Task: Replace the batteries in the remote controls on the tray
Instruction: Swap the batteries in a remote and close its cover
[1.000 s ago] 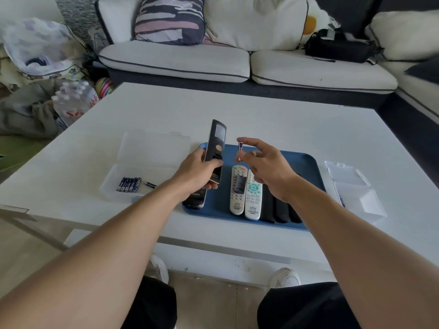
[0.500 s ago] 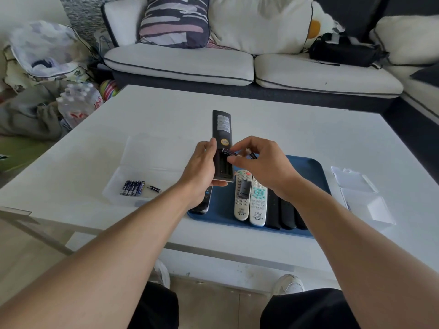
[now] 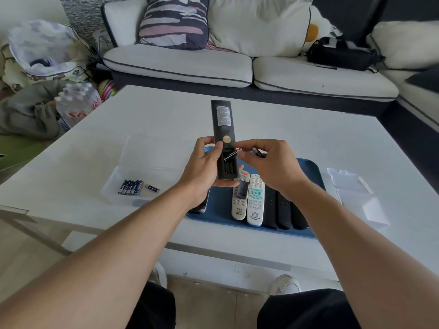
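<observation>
At the white coffee table (image 3: 297, 138) before the sofa, our left hand (image 3: 204, 167) grips a black remote (image 3: 224, 138) above the tray (image 3: 306, 176). Our right hand (image 3: 270, 162) pinches a battery (image 3: 231, 155) into its open bay, holding another. Seating it seems next.

A white desk (image 3: 297, 138) stands before a sofa (image 3: 180, 65) with pale seat cushions and dark piping. A striped pillow (image 3: 174, 21) leans against the sofa back, beside a large white cushion (image 3: 259, 22). A black bag (image 3: 339, 53) lies on the right seat cushion. On the floor to the left sit a pack of water bottles (image 3: 77, 100) and a heap of grey cloth (image 3: 28, 110).
</observation>
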